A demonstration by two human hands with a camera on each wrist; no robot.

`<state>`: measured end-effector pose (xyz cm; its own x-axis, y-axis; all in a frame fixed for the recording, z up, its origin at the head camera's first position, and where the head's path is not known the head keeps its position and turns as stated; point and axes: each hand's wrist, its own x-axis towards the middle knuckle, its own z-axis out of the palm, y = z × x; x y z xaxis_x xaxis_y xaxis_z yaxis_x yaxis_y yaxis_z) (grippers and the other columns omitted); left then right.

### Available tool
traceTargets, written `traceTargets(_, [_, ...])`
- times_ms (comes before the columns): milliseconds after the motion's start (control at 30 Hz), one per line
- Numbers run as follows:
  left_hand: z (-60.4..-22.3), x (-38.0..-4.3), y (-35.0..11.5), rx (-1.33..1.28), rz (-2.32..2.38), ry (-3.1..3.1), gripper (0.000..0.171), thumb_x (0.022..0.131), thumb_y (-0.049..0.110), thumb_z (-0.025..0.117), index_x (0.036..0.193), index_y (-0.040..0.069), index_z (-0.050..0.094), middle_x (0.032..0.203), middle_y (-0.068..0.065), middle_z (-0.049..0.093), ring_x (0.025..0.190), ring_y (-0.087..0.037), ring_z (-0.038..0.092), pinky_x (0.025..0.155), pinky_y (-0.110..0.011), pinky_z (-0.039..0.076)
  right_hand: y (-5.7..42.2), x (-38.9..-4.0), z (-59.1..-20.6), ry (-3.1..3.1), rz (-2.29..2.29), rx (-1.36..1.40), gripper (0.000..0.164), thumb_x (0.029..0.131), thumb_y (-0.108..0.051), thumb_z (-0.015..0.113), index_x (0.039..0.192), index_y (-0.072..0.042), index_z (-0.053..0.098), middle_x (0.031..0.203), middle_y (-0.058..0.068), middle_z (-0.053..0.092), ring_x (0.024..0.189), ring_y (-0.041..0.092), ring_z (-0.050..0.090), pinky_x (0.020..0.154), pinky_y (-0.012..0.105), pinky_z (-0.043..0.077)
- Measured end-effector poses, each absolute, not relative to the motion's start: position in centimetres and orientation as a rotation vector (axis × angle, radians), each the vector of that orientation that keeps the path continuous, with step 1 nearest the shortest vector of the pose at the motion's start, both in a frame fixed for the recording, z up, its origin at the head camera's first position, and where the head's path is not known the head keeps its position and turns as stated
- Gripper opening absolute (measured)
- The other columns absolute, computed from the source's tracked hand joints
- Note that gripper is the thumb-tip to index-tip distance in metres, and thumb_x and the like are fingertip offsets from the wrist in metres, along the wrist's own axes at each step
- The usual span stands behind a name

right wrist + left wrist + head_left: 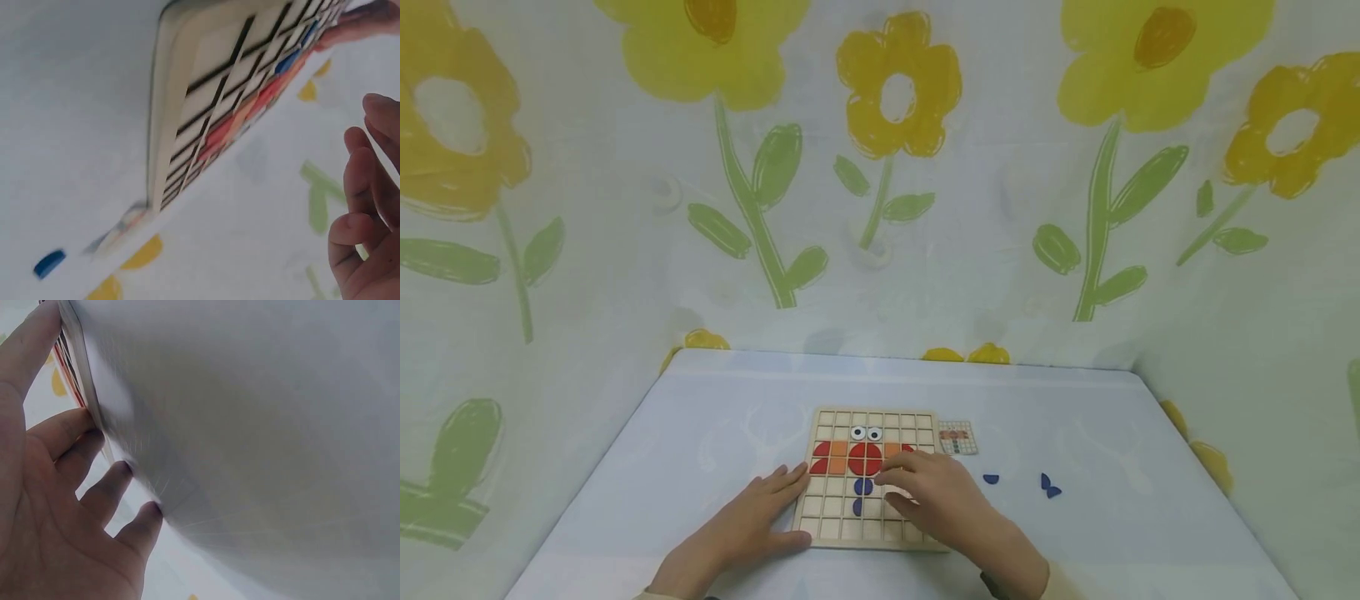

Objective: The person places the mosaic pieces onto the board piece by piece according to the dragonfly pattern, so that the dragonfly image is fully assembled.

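Observation:
A wooden grid board (831, 528) lies on the table, partly filled with flat coloured pieces. My left hand (748, 515) rests along its left side, fingers extended, with fingertips right at the edge. Over the board's right half hovers my right hand (936, 493), fingers loosely bent and nothing visible between them; the right wrist view shows its fingers (359, 159) apart from the board. In the grid are two eye pieces (858, 433), a red circle (857, 460), orange squares (839, 460), red quarter pieces (820, 450), a blue circle (863, 487) and a blue piece (857, 507) below it.
A small pattern card (958, 438) lies by the board's upper right corner. Further right are a blue semicircle (992, 479) and two more blue pieces (1054, 492) that touch. Flower-printed cloth (970, 250) rises behind the table (700, 400).

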<state>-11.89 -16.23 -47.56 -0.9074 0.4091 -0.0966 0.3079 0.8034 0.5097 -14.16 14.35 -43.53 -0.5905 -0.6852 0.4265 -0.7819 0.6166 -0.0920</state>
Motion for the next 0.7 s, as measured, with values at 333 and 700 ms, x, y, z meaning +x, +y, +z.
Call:
traceTargets(333, [-47.4,-11.8,-16.0,0.496,0.718,2.774,0.090,0.083,0.063,0.073,0.155,0.017,0.045,0.163,0.004,0.035,0.151,-0.033,0.026,0.121,-0.060,0.022,21.1,-14.3,-43.4,-2.466,0.347,0.935,0.040,0.077,-0.020,0.090,0.114,-0.025,0.075,0.109,-0.010,0.072,0.094,0.007,0.070,0.076,0.027,0.062])
traceTargets(700, [-47.5,-11.9,-16.0,0.496,0.702,2.774,0.091,0.083,0.065,0.071,0.155,0.017,0.044,0.163,0.005,0.034,0.152,-0.032,0.026,0.122,-0.060,0.021,28.2,-14.3,-43.5,-2.602,0.267,0.640,0.048,0.073,-0.017,0.092,0.116,-0.024,0.075,0.108,-0.008,0.072,0.069,0.003,0.059,0.059,0.019,0.054])
